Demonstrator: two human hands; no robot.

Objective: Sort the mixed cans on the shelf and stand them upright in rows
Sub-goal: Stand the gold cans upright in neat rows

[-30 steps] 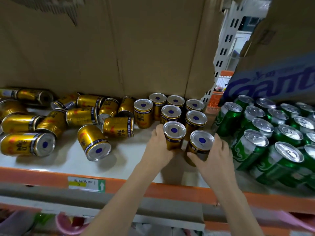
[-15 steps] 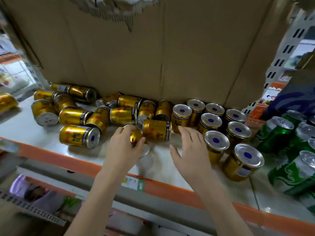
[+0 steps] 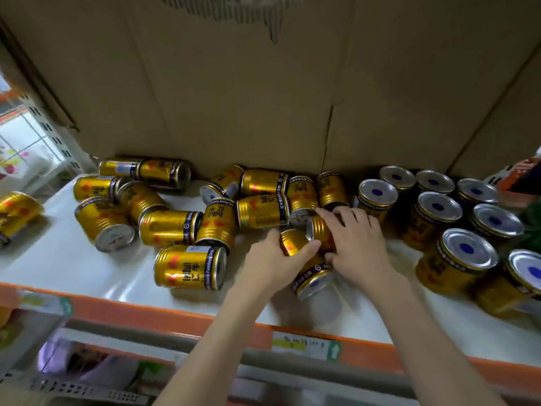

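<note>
Now the left hand [image 3: 270, 263] is wrapping a toppled gold tin can [image 3: 294, 242] while the right hand [image 3: 355, 244] is cupping another [image 3: 320, 231]; next, they probably need standing beside the upright gold rows [image 3: 439, 218].

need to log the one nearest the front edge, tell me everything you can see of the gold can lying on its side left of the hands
The gold can is a short, ribbed metal can, shiny gold with a dark band of small print near its right end, a red and white logo reading Red Bull, and a silvery rim. It lies on its side across the white shelf, near the orange front edge, end facing right. Another gold can behind seems to touch it. Neither hand touches it.
</note>
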